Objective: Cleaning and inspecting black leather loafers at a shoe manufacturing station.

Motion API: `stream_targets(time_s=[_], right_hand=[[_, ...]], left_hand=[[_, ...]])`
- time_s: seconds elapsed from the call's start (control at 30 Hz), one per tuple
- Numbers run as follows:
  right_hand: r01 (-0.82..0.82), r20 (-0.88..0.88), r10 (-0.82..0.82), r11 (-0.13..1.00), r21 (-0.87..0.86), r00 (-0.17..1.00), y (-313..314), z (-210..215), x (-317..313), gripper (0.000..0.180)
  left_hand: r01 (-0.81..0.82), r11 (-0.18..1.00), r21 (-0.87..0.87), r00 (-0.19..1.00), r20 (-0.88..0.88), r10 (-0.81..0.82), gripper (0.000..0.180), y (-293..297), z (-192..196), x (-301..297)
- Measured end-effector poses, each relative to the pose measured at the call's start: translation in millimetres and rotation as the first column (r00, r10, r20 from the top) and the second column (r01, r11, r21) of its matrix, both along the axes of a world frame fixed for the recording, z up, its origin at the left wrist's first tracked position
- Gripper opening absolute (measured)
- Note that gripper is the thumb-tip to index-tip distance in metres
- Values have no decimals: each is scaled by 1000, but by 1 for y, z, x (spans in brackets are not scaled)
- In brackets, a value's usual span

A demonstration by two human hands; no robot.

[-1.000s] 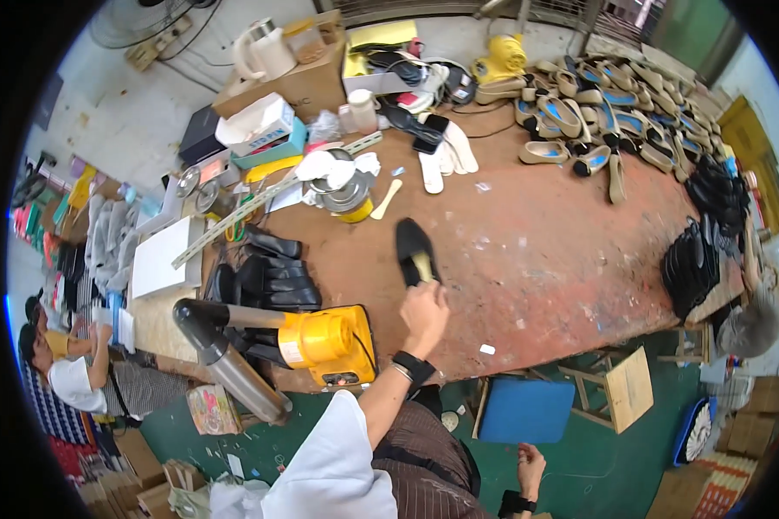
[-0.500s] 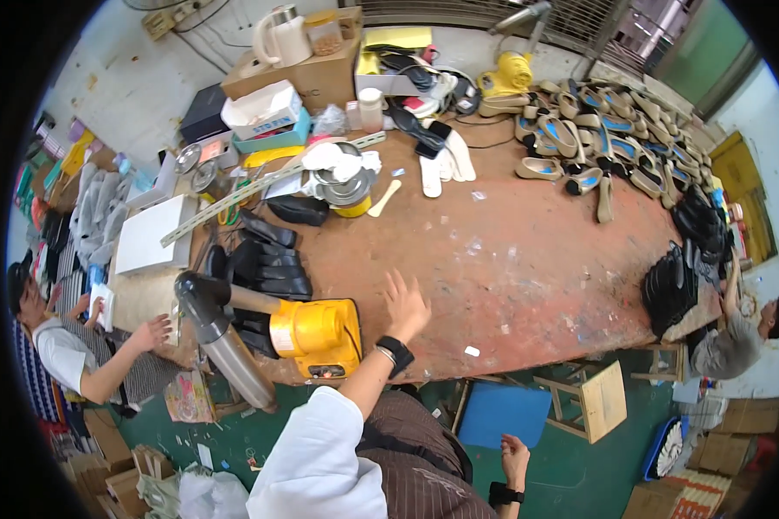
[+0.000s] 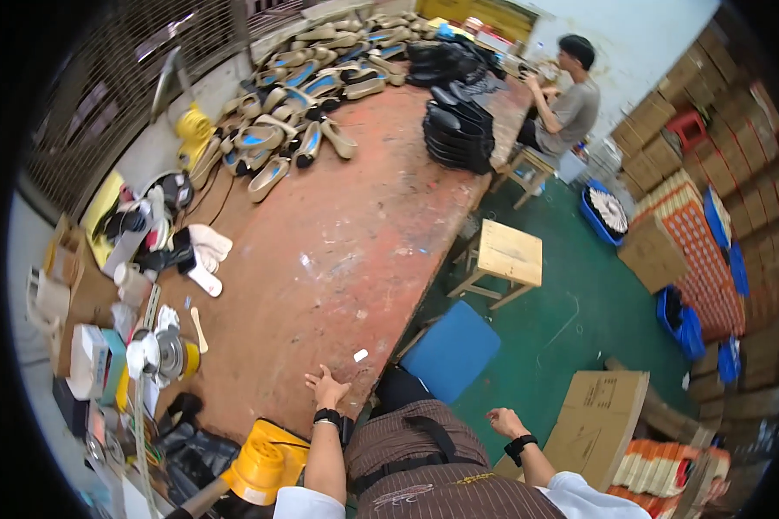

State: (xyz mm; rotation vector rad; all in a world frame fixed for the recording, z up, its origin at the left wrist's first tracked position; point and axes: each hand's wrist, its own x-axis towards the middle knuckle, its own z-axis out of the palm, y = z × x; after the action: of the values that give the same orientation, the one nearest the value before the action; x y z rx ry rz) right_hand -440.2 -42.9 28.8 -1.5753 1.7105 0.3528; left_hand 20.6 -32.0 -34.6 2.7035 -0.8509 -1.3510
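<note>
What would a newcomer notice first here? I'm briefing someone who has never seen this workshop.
Probably the long red-brown worktable, with a heap of shoe soles at its far end and stacked black soles nearby. Close by, the left hand rests open on the table edge beside a yellow machine; the right hand hangs empty.

Head cam, fisheye, looks down over worktable (image 3: 337,251), close.
</note>
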Motion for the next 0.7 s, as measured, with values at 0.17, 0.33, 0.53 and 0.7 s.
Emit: stream_targets(time_s=[0.17, 0.33, 0.53, 0.7], right_hand=[[87, 78, -87, 996, 9, 993, 18, 3, 16, 31], [165, 190, -158, 986, -22, 969, 26, 11, 33, 32], [265, 123, -263, 964, 7, 957, 45, 2, 8, 33], [258, 75, -259, 966, 22, 963, 39, 2, 3, 33]], left_hand=[[152, 988, 36, 987, 43, -153, 99, -2, 2, 2], [280, 958, 55, 955, 90, -284, 90, 4, -27, 21], [324, 944, -55, 937, 158, -312, 70, 0, -19, 30], [195, 973, -126, 980, 54, -190, 86, 1, -8, 17]])
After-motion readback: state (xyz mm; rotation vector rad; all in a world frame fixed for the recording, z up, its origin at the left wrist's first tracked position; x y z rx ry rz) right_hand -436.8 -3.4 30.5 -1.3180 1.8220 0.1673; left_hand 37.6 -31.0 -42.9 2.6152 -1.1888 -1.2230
